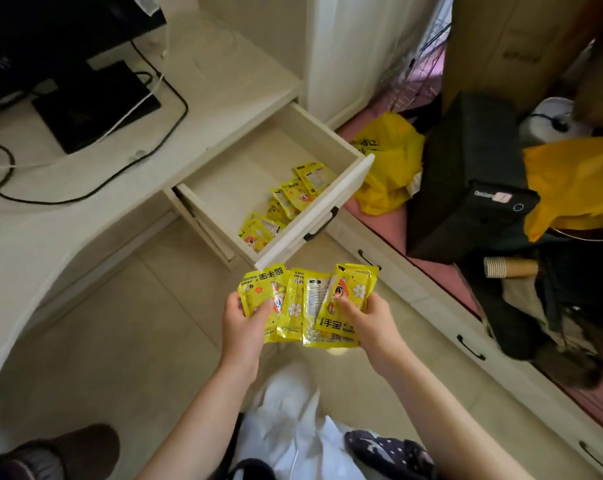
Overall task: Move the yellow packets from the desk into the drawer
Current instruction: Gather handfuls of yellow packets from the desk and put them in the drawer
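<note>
I hold a fanned bunch of yellow packets (303, 306) in front of me, above the floor and just below the open drawer's front. My left hand (243, 320) grips the left side of the bunch, and my right hand (369, 320) grips the right side. The cream drawer (327, 206) is pulled out from under the desk (196, 109). Several more yellow packets (286, 202) lie inside it along the front right wall. No yellow packets show on the visible part of the desk top.
A black monitor base (96, 105) and cables (168, 98) sit on the desk. To the right are a yellow plastic bag (390, 161), a black computer case (466, 174), a yellow cloth (577, 188) and clutter on a low cabinet with lower drawers (431, 306). Slippers (390, 452) are on the tile floor.
</note>
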A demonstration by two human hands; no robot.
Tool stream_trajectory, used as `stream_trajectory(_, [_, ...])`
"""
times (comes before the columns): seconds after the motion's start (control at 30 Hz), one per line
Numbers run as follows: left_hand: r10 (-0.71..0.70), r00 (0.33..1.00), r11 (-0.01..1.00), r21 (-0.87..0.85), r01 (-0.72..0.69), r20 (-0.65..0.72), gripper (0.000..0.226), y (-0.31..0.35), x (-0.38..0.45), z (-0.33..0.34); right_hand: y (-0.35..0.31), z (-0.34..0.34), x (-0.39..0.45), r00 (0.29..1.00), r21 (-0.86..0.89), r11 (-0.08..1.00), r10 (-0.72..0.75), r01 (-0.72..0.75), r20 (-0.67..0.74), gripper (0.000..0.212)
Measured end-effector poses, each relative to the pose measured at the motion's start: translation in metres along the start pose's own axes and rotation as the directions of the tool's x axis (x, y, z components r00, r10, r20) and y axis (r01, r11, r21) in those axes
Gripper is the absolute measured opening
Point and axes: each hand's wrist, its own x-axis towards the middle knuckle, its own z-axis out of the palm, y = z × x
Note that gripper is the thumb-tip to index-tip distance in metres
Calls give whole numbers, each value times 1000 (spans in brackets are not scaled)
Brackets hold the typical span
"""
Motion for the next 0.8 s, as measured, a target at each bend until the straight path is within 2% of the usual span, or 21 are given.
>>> stream_trajectory(0.13, [4,999,1000,13,-5,47,23,23,41,24,-30,2,38,999,-20,1000,-3,2,-43,8])
stream_trajectory(0.37, [16,997,1000,20,-18,71,28,64,114,48,-87,23,104,998,-78,996,-45,42,-33,8])
stream_trajectory(0.63, [8,1000,1000,10,-8,1,26,91,162,64,-123,42,169,1000,-118,993,-17,18,14,9])
stream_trajectory(0.8, [-25,992,998,-53,19,-121,23,102,192,83,-150,48,220,995,-164,986,42,-27,91,17])
